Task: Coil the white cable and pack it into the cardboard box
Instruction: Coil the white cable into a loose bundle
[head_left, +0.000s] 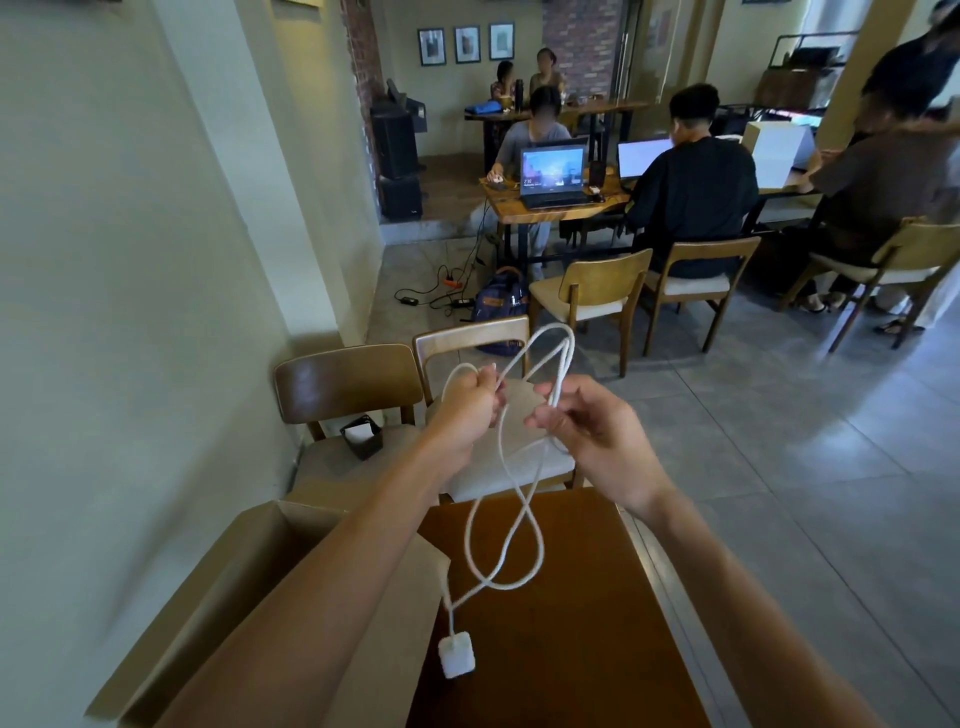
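I hold the white cable (537, 525) up in the air with both hands, above the far end of the wooden table (561, 649). My left hand (467, 402) is closed on a small loop of it. My right hand (582, 415) pinches the strands of a taller loop that rises above the fingers. Below the hands the cable hangs in a crossed figure-eight loop and ends in a white square plug (456, 657) dangling low. The open cardboard box (223, 571) stands at the lower left, partly hidden by my left forearm.
Two wooden chairs (353, 384) stand just beyond the table, one with a small dark holder (363, 435) on its seat. A wall runs along the left. Further off, people sit at tables with laptops (553, 174); tiled floor lies to the right.
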